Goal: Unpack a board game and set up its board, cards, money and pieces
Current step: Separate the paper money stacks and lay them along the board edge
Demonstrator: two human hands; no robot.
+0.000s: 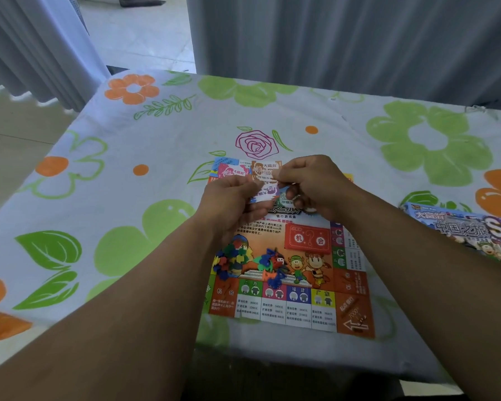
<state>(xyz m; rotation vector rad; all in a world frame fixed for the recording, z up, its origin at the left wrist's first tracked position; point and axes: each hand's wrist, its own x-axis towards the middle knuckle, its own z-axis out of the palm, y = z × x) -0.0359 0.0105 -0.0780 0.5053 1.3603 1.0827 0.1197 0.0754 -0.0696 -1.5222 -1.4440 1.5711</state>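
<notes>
Board: the colourful printed paper game board [298, 302] lies flat on the flower-print tablecloth [145, 140], near-centre and square to me. I read it as unfolded first so everything else has a base to land on.

Pieces: the mixed-colour small plastic pieces [237, 259] sit in two loose heaps on the board's near-left artwork. Dumped rather than sorted, I'd say, parked there so they don't roll off the cloth.

Cards: the red card stack with a question mark [307, 240] sits in the board's middle right. Looks done.

Money is the step in hand. My left hand [232, 201] pinches a small bundle of printed paper money notes [265, 191] from the left side, thumb on top and fingers curled under. My right hand [313, 186] pinches the bundle's right edge between thumb and forefinger, the other fingers curled in. Bundle is held just above the board's far half, probably so one note can be peeled off at a time.

Pink and blue notes [232, 170] lie fanned at the board's far-left edge, presumably being laid out by colour. Can't tell whether the brown note beside them is on the table or in the bundle.

The blue illustrated cardboard game box [457, 227] sits well right, out of the way.
</notes>
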